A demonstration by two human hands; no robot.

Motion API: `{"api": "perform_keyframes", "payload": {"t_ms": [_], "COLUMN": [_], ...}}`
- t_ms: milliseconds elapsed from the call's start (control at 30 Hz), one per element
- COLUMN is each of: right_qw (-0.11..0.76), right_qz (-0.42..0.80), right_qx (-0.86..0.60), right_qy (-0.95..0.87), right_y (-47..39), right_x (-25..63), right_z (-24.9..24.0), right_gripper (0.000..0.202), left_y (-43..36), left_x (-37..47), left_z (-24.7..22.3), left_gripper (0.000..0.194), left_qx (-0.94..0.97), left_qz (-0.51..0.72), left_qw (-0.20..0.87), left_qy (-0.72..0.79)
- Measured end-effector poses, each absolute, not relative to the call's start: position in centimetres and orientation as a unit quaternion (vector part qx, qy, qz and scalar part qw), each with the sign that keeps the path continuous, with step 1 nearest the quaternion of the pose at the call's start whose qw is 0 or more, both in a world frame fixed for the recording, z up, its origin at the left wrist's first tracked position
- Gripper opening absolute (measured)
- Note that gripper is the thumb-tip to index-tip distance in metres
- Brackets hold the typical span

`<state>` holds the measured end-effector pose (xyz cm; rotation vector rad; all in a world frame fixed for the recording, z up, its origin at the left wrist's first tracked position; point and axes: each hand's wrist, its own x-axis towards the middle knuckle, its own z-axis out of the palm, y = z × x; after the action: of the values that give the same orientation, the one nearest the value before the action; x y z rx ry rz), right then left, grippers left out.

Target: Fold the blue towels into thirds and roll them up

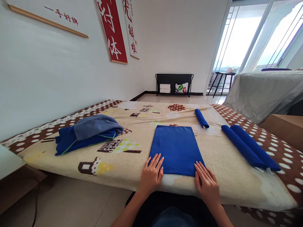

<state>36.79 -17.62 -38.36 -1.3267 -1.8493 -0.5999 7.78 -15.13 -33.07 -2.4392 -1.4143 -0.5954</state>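
Note:
A blue cloth (176, 148) lies flat as a rectangle on the patterned blanket, close to its front edge. My left hand (152, 171) rests open on the cloth's near left corner, fingers stretched out. On the near right corner lies my right hand (207, 181), also open with its fingers flat. To the right are three rolled blue cloths: a single roll (201, 118) farther back, and a pair of longer rolls (248, 146) side by side, with small white tags at their near ends. A loose pile of blue and grey-blue cloths (88, 134) sits to the left.
The cream blanket (132, 176) with brown dotted borders covers the bed-like surface. A white wall with hanging scrolls (112, 31) stands at the left. Farther back are a black rack (174, 84), a dark stool (222, 82), and a covered bulky object (262, 91). A cardboard box (284, 129) stands right.

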Motion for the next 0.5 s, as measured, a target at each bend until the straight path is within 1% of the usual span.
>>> {"api": "perform_keyframes", "payload": {"t_ms": [167, 500], "right_qw": [0.381, 0.39], "right_qz": [-0.235, -0.242], "right_qx": [-0.522, -0.517], "right_qy": [-0.726, -0.722], "right_y": [-17.71, -17.56], "right_x": [36.8, 36.78], "right_z": [-38.38, -38.55], "right_gripper": [0.045, 0.047], "left_y": [-15.18, -15.27], "left_x": [7.84, 7.86], "left_z": [-33.04, -33.01], "left_gripper": [0.052, 0.052], "left_qx": [-0.835, -0.835], "left_qz": [-0.221, -0.212], "left_qw": [0.129, 0.126], "left_qy": [-0.487, -0.492]}}
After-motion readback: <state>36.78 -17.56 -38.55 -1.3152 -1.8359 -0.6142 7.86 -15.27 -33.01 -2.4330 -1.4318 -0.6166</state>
